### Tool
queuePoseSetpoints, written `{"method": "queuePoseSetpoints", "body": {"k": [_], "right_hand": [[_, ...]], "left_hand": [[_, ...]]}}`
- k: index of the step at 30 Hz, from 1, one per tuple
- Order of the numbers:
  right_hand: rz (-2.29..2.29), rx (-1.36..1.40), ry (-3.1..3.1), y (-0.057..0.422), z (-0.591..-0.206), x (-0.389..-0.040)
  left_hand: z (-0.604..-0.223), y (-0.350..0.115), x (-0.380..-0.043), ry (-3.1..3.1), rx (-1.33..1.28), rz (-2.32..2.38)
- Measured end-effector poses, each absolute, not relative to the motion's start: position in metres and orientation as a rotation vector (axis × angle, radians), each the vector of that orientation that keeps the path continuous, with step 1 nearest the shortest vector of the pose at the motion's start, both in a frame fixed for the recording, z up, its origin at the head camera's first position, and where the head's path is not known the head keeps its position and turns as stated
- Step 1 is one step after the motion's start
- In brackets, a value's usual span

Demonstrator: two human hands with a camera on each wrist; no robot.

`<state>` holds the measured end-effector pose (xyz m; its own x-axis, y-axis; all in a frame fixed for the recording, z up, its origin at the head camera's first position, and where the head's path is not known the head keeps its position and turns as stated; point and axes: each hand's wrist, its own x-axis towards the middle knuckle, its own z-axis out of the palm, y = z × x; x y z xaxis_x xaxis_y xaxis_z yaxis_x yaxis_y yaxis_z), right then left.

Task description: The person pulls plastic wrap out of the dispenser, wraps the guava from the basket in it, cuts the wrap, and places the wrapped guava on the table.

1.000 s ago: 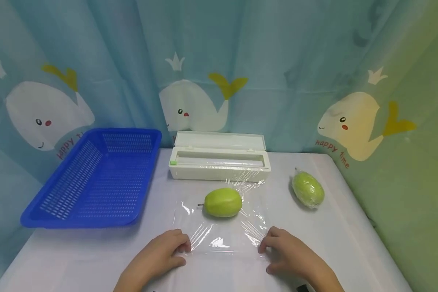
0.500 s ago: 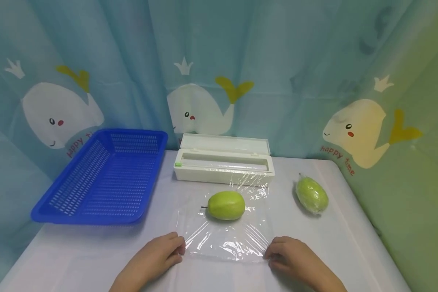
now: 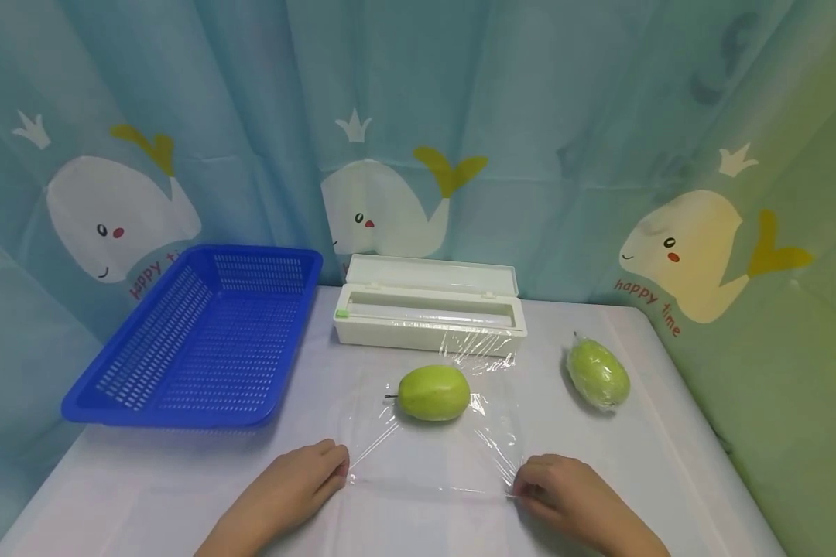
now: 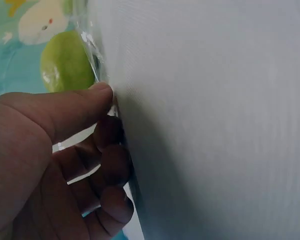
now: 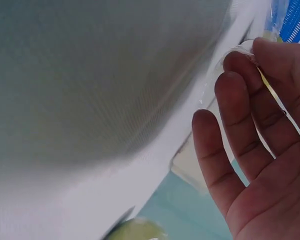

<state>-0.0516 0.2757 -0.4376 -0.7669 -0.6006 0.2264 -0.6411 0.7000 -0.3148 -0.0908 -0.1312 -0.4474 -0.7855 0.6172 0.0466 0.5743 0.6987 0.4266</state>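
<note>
A sheet of clear plastic wrap (image 3: 432,464) stretches over the table from the white wrap box toward me. On it lies a green, pear-like fruit (image 3: 434,393) with a short dark stem pointing left. My left hand (image 3: 299,483) pinches the sheet's near left corner between thumb and forefinger, as the left wrist view also shows beside the fruit (image 4: 67,62). The near right corner is pinched by my right hand (image 3: 564,495); in the right wrist view that hand's (image 5: 260,120) thumb and forefinger meet on the film while the other fingers extend. Creases run from both corners toward the fruit.
Behind the fruit stands the white wrap box (image 3: 428,338), its lid raised and a roll inside. A blue perforated basket (image 3: 268,418) sits at the left. Another green fruit (image 3: 597,375), wrapped in film, lies at the right. A whale-print curtain (image 3: 543,100) hangs behind the table.
Both hands have closed from looser fingers onto the wrap's near corners and moved slightly apart, drawing its near edge straighter. The head view has shifted a little. The fruit stays on the film.
</note>
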Motion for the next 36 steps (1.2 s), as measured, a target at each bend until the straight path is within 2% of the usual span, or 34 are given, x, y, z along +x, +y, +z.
{"method": "queuePoseSetpoints", "body": {"k": [9, 19, 31, 36], "right_hand": [[0.61, 1.014, -2.745, 0.278, -0.428, -0.053], [0.565, 0.947, -2.598, 0.281, -0.415, -0.064], [0.699, 0.94, -2.538, 0.283, -0.41, -0.085], [0.796, 0.926, -2.498, 0.28, -0.407, -0.099]], "left_hand": [[-0.444, -0.132, -0.093, 2.865, 1.136, 0.567], [-0.437, -0.132, -0.105, 3.092, 1.497, 0.634], [-0.426, -0.135, -0.119, 3.136, 1.428, 0.818], [-0.421, -0.133, -0.127, 3.146, 1.314, 0.871]]}}
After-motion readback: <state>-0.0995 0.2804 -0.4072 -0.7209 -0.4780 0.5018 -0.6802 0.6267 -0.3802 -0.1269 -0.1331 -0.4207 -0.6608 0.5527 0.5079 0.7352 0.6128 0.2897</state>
